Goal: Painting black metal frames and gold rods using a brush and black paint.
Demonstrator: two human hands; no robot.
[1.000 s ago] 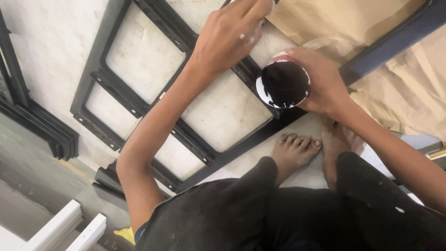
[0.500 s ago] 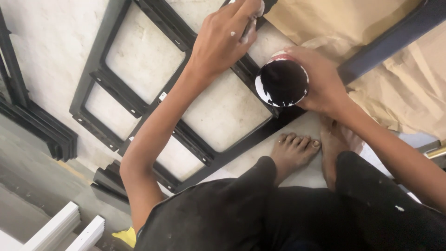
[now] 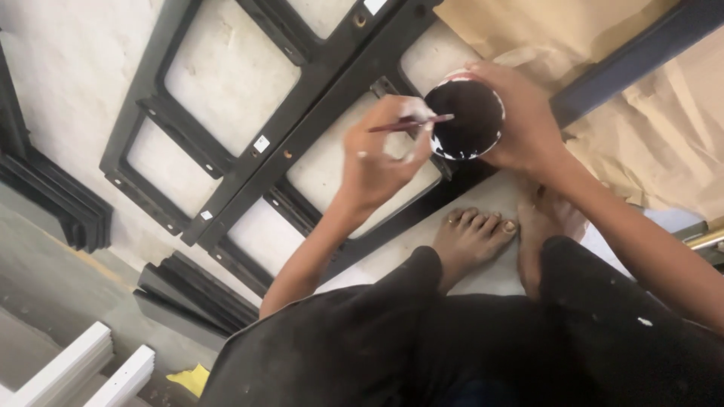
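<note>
Here the left hand (image 3: 377, 162) apparently dips a brush (image 3: 411, 123) over the paint cup (image 3: 464, 119) rim.

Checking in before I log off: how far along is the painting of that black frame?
The black frame already looks dark over every bar in view. In hand: the left hand holds a thin brush with its tip at the paint cup, which the right hand grips. What is left cannot be told; the frame runs past the picture's top edge.
</note>
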